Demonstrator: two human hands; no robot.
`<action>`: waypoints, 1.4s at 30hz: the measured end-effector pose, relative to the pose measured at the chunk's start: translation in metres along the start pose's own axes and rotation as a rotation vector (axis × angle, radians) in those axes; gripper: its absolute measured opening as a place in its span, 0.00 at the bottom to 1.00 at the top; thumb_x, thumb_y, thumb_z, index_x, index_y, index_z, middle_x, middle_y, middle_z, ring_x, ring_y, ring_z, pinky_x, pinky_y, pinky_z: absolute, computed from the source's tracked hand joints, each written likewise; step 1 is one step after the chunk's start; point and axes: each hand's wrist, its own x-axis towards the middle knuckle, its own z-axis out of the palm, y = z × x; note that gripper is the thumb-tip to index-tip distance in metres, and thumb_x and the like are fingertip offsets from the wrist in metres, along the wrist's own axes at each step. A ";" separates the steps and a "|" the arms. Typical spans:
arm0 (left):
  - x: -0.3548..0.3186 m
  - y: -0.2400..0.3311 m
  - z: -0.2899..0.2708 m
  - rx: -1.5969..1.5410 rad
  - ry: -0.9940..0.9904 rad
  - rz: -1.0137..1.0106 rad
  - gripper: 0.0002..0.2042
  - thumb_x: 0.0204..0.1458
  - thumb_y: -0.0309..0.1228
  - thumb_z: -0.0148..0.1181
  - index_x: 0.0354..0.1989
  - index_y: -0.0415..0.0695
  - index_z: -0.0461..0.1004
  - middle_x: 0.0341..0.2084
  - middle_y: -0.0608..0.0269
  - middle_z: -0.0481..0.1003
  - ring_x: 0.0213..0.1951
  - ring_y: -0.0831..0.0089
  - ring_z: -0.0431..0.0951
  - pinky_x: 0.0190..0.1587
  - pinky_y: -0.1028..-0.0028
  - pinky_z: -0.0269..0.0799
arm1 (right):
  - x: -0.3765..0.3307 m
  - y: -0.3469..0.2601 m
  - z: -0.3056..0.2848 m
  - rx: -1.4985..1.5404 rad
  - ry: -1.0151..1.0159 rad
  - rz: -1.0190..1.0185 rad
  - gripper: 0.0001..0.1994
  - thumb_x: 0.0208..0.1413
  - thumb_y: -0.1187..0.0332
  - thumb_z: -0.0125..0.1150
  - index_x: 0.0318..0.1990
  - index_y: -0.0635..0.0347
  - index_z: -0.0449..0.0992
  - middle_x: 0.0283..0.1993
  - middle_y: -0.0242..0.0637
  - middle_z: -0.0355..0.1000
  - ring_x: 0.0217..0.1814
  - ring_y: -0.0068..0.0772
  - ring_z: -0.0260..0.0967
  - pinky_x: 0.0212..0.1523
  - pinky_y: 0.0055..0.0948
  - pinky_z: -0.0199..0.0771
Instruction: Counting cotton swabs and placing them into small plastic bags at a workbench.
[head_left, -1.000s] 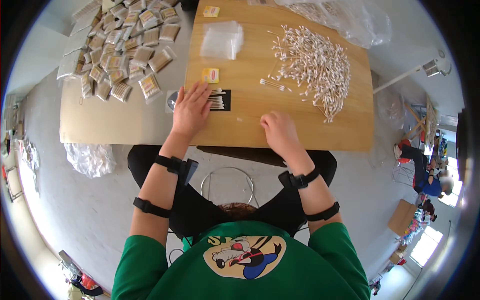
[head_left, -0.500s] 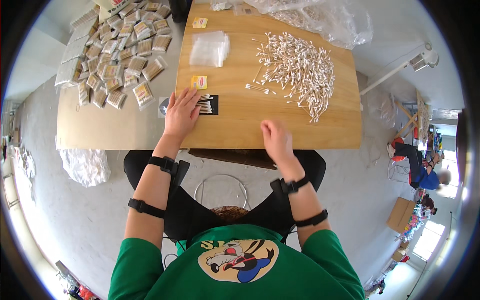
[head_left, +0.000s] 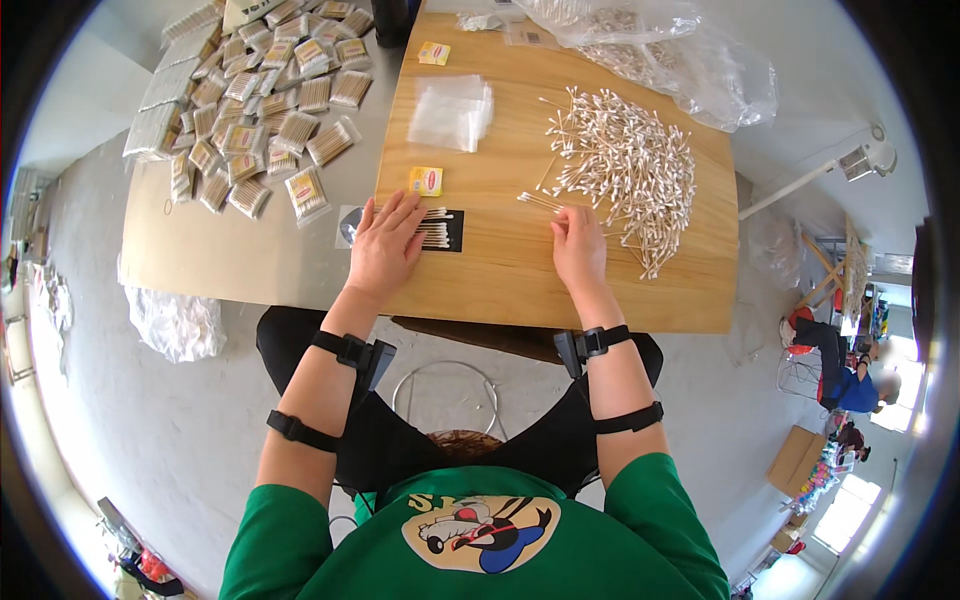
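Change: right hand (head_left: 578,243) has moved up from the bare middle of the bench (head_left: 510,275) to the near edge of the loose pile of cotton swabs (head_left: 625,165); left hand (head_left: 385,248) stays flat by the black card.
Left hand: spread, palm down, fingers resting on the small bundle of swabs (head_left: 435,228) that lies on the black card (head_left: 447,230), holding it in place.
Right hand: fingers curled together at the pile's edge, touching a few stray swabs (head_left: 540,201) that point left; whether any are pinched I cannot tell.
Step in hand: by my reading, gathering a further few swabs from the pile to add to the bundle on the card.
Swabs: most lie heaped on the wooden bench, right of centre; the counted few sit on the card just under the left fingertips.
Next move calls for: a clean pinch of a few sticks, kept parallel, carried left to the card without scattering the heap.
Nearby: empty clear bags (head_left: 450,110) and a small yellow label (head_left: 426,181) beyond the card; filled packets (head_left: 265,110) spread on the board to the left; a large plastic bag (head_left: 680,60) at the far right.
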 end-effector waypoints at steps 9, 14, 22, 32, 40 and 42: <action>0.002 0.002 -0.003 -0.024 0.004 -0.009 0.17 0.54 0.32 0.59 0.53 0.47 0.75 0.59 0.65 0.71 0.64 0.64 0.66 0.68 0.53 0.54 | 0.010 -0.007 -0.001 -0.124 -0.057 -0.060 0.04 0.55 0.74 0.60 0.35 0.58 0.70 0.37 0.43 0.68 0.41 0.49 0.69 0.39 0.44 0.71; -0.001 0.001 -0.006 -0.025 0.004 -0.008 0.17 0.54 0.32 0.60 0.53 0.47 0.75 0.58 0.65 0.71 0.64 0.65 0.66 0.68 0.53 0.54 | 0.005 -0.051 0.009 0.000 -0.094 -0.258 0.03 0.54 0.75 0.58 0.34 0.59 0.70 0.36 0.42 0.68 0.40 0.48 0.70 0.36 0.43 0.72; 0.000 0.001 -0.002 -0.047 -0.011 -0.005 0.18 0.53 0.31 0.60 0.54 0.46 0.74 0.59 0.63 0.70 0.65 0.62 0.65 0.68 0.52 0.53 | 0.015 -0.088 0.033 -0.048 -0.200 -0.347 0.03 0.51 0.77 0.55 0.33 0.60 0.71 0.36 0.40 0.68 0.40 0.45 0.71 0.34 0.42 0.75; 0.001 0.002 -0.006 -0.043 -0.026 -0.013 0.18 0.54 0.32 0.60 0.55 0.46 0.74 0.60 0.63 0.70 0.65 0.62 0.65 0.68 0.52 0.53 | 0.018 -0.108 0.041 -0.170 -0.238 -0.442 0.02 0.49 0.75 0.56 0.31 0.59 0.71 0.34 0.37 0.68 0.39 0.38 0.71 0.33 0.35 0.76; 0.001 0.001 -0.004 -0.051 -0.020 -0.014 0.19 0.54 0.32 0.60 0.55 0.46 0.73 0.60 0.61 0.70 0.65 0.62 0.65 0.68 0.52 0.52 | 0.017 -0.108 0.053 0.006 -0.193 -0.396 0.02 0.51 0.74 0.57 0.31 0.59 0.71 0.32 0.40 0.69 0.37 0.44 0.71 0.33 0.40 0.75; -0.001 0.002 -0.007 -0.091 0.014 -0.033 0.19 0.54 0.31 0.60 0.55 0.45 0.73 0.60 0.59 0.69 0.65 0.60 0.65 0.68 0.52 0.52 | 0.014 -0.103 0.052 0.236 -0.095 -0.244 0.02 0.53 0.76 0.59 0.33 0.60 0.72 0.33 0.43 0.71 0.37 0.49 0.71 0.32 0.42 0.73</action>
